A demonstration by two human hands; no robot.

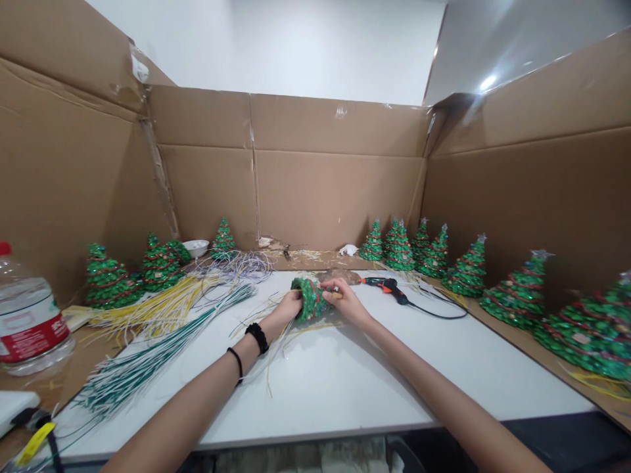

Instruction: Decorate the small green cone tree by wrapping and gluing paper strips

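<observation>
A small green tree [311,299] with red trim lies tipped on its side above the white board, its hollow base turned to the left. My left hand [288,306] grips the base rim, the fingers partly inside. At the other end, my right hand [342,299] is pinched by the tree's right side around a small tan thing that I cannot make out. Thin yellow and white strands [270,368] trail below the tree. An orange and black glue gun [387,285] rests on the board to the right of my right hand.
Finished trees [466,269] line the right side, and more [109,279] stand at the left. Green strands [162,355] and yellow strands [158,302] lie left of my hands. A bottle [32,315] is at the far left, a white bowl [196,247] behind. Cardboard walls [340,190] surround the board.
</observation>
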